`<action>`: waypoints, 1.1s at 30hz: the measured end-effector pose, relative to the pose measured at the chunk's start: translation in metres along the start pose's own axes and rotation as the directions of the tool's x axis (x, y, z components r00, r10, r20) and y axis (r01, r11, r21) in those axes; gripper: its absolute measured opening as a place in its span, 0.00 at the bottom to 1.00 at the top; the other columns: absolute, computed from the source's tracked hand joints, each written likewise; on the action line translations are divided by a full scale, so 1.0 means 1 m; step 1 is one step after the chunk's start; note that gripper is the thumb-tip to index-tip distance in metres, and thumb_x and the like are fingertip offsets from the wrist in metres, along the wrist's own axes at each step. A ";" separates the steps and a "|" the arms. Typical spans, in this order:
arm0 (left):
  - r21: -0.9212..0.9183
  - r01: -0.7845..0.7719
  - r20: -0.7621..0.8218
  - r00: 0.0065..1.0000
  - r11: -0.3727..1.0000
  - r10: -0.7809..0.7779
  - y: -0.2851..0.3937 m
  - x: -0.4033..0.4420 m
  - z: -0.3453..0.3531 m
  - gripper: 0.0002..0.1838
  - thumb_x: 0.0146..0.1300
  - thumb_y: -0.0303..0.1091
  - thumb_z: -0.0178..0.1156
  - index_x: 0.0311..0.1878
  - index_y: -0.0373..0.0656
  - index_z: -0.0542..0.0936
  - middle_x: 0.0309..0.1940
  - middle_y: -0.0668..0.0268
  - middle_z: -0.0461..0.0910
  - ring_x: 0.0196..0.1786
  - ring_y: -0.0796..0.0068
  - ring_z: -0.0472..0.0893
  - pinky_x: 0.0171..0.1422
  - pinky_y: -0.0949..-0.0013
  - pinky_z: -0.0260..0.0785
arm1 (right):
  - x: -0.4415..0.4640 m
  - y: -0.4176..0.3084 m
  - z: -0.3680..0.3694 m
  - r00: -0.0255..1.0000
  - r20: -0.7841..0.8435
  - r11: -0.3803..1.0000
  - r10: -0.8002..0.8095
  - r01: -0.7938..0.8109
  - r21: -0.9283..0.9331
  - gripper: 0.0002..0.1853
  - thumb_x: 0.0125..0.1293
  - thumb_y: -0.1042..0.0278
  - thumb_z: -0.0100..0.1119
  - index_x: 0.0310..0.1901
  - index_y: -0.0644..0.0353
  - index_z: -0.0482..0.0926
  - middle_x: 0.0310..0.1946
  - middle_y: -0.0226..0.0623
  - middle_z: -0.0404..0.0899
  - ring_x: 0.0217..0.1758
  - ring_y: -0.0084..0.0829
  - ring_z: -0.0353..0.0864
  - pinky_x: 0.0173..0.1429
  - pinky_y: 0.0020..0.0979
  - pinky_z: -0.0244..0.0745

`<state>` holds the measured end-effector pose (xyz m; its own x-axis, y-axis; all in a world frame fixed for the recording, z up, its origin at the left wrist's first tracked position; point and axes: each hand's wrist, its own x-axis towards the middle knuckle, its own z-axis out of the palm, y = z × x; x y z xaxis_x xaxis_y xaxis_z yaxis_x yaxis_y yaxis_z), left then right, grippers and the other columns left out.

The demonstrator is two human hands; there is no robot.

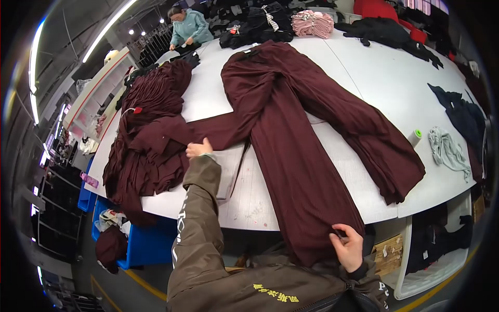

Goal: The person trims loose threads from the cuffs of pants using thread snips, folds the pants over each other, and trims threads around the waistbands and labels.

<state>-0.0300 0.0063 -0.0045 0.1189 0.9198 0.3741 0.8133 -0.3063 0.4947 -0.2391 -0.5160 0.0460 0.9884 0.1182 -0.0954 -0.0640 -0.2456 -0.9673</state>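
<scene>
Large burgundy ribbed trousers (304,171) lie spread across the white table, with one leg hanging over the front edge toward me. A further stretch of the same cloth runs left to a heap of burgundy garments (156,96). My left hand (200,149) is closed on the end of that stretch, beside the heap, thumb up. At the hem of the near leg is my right hand (347,247), its thumb and forefinger curved with a gap between them. Its other fingers are partly hidden.
A green-topped roll (415,137) and a pale green cloth (448,151) sit at the right. Black garments and a pink bundle (312,24) line the back. A person (188,28) works at the far left. Below the table stand a blue bin (150,244) and a white bin (410,281).
</scene>
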 end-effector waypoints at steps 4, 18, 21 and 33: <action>0.173 0.075 0.264 0.957 0.982 -0.119 -0.020 0.031 0.009 0.20 0.54 0.44 0.62 0.46 0.40 0.78 0.45 0.57 0.78 0.49 0.55 0.75 0.52 0.59 0.69 | 0.001 0.009 -0.009 0.994 -0.111 1.000 -0.013 0.013 -0.006 0.13 0.57 0.78 0.61 0.45 0.67 0.79 0.36 0.34 0.82 0.28 0.20 0.74 0.32 0.16 0.67; -0.913 -0.344 -0.219 -0.041 -0.220 0.975 0.036 -0.127 -0.154 0.07 0.47 0.22 0.61 0.30 0.42 0.75 0.41 0.58 0.80 0.35 0.63 0.76 0.46 0.69 0.68 | 0.028 0.025 -0.036 0.958 -0.129 0.693 0.258 -0.090 0.715 0.14 0.72 0.62 0.48 0.48 0.65 0.76 0.37 0.46 0.83 0.11 0.12 0.53 0.18 0.16 0.47; -0.917 -0.181 -0.312 -0.236 -0.357 0.920 0.018 -0.213 -0.179 0.07 0.46 0.22 0.61 0.29 0.42 0.74 0.46 0.57 0.80 0.42 0.64 0.77 0.50 0.67 0.67 | 0.026 0.073 -0.059 0.972 0.000 0.246 0.233 -0.059 0.967 0.24 0.74 0.49 0.41 0.51 0.64 0.76 0.37 0.46 0.82 0.10 0.13 0.49 0.16 0.18 0.43; -0.984 0.065 0.110 -0.507 0.165 0.855 -0.038 -0.328 -0.228 0.10 0.50 0.27 0.66 0.36 0.40 0.77 0.36 0.62 0.80 0.29 0.67 0.76 0.36 0.72 0.69 | -0.023 0.049 -0.042 0.908 -0.259 0.939 -0.330 0.287 -0.191 0.10 0.60 0.75 0.60 0.43 0.64 0.78 0.35 0.30 0.77 0.20 0.13 0.58 0.26 0.15 0.53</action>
<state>-0.2296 -0.3394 0.0330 0.6977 -0.7011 0.1470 -0.4184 -0.2324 0.8780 -0.2589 -0.5712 0.0106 0.9539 -0.0605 0.2939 0.2502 -0.3803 -0.8904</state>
